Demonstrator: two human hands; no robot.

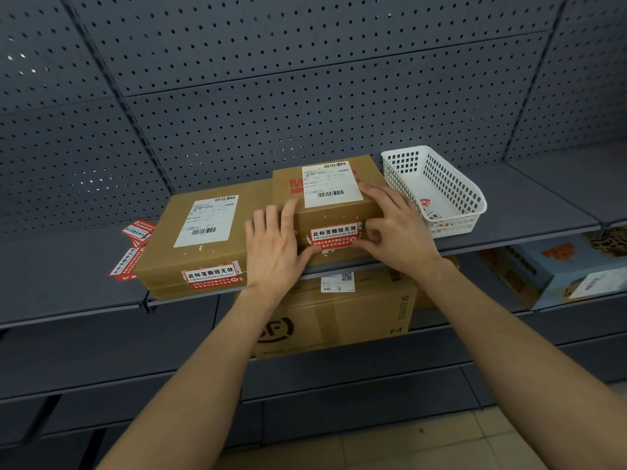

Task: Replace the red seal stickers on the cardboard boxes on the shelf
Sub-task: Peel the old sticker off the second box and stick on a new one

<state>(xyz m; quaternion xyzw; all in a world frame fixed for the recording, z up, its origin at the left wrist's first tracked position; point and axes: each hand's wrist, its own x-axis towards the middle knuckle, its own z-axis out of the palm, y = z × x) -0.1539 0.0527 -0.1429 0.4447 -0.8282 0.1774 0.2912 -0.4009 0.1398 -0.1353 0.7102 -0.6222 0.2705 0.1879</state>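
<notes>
Two cardboard boxes lie on the grey shelf (pixel 68 266). The left box (pixel 203 232) carries a white shipping label and a red seal sticker (pixel 213 275) over its front edge. The right box (pixel 332 195) has a red seal sticker (pixel 334 235) on its front. My left hand (pixel 274 245) rests flat on the right box's left side, thumb touching the sticker's lower left corner. My right hand (pixel 397 228) lies on the box's right side, thumb and forefinger pressed at the sticker's right end. Neither hand holds anything loose.
Loose red stickers (pixel 134 249) lie on the shelf left of the boxes. A white plastic basket (pixel 441 184) with more stickers stands at the right. Below sit a large SF carton (pixel 332 317) and a coloured printed box (pixel 556 266). Pegboard backs the shelf.
</notes>
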